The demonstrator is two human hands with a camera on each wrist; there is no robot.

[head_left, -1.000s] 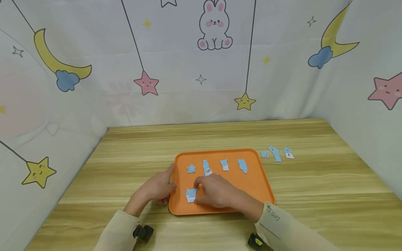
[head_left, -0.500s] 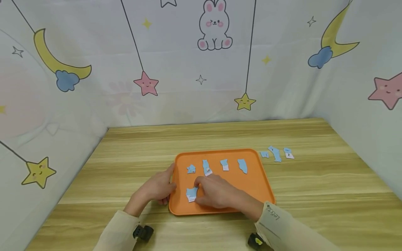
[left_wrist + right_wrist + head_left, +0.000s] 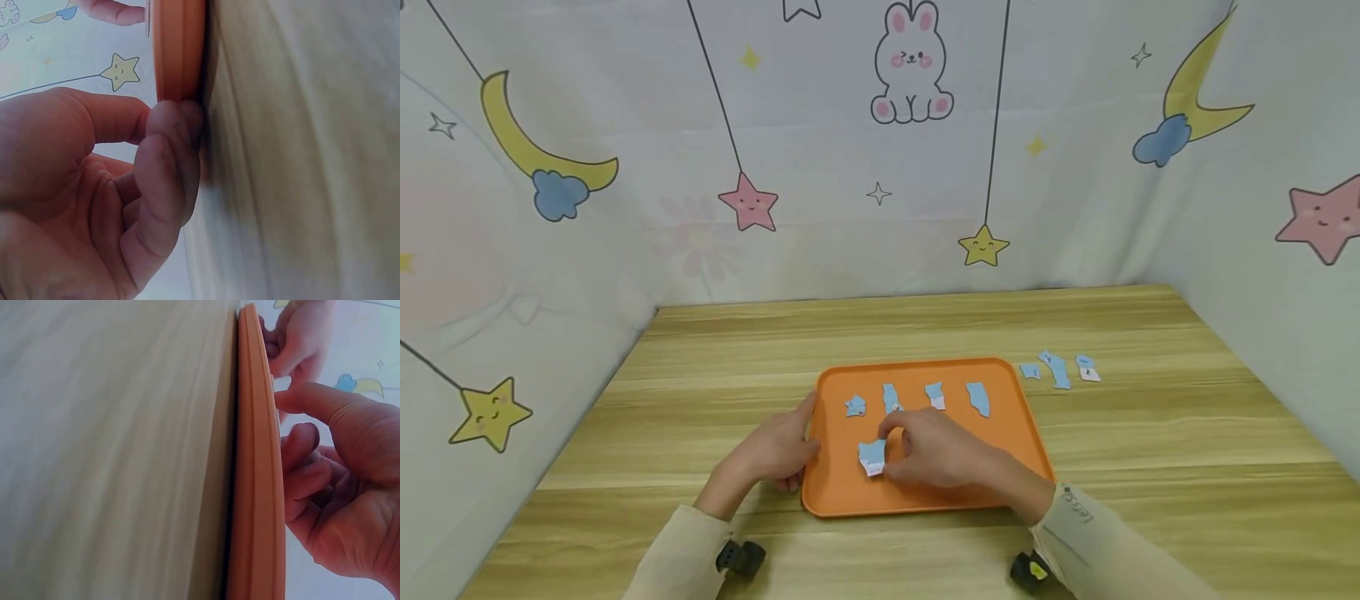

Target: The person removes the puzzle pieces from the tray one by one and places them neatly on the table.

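On the wooden table lies an orange tray (image 3: 838,492) bearing several small blue and white paper pieces. My left hand (image 3: 778,450) grips the tray's left rim; the left wrist view shows its thumb and fingers (image 3: 159,175) at the edge. Over the middle of the tray, my right hand (image 3: 940,450) pinches a blue and white paper piece (image 3: 872,457) at its right side with thumb and index finger. In the right wrist view the other fingers (image 3: 306,478) curl above the tray.
Along the tray's back lie a crumpled-looking blue piece (image 3: 855,407), a narrow piece (image 3: 891,397) partly behind the right hand, a two-tone piece (image 3: 935,395) and a curved blue piece (image 3: 979,399). Right of the tray are loose pieces (image 3: 1057,369). A printed cloth (image 3: 850,258) stands behind.
My right hand has shifted right and slightly away from me, taking the paper piece with it. The left hand stays at the tray rim.
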